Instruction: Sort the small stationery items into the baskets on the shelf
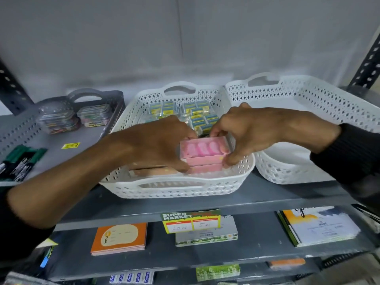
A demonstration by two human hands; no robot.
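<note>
A stack of pink eraser boxes (203, 154) sits in the near right part of the middle white basket (176, 192). My left hand (158, 145) grips the stack's left end and my right hand (246, 130) grips its right end, both inside the basket. Behind them lie several small blue-and-yellow packets (197, 112) wrapped in clear plastic. A flat tan box (152, 171) lies in the basket's near left part, half hidden under my left hand.
An empty white basket (308, 103) stands to the right. A grey basket (18, 132) on the left holds clear cases of coloured clips (59, 118) and dark markers (18, 163). Notebooks and a price tag (191, 221) fill the lower shelves. Slotted metal uprights frame both sides.
</note>
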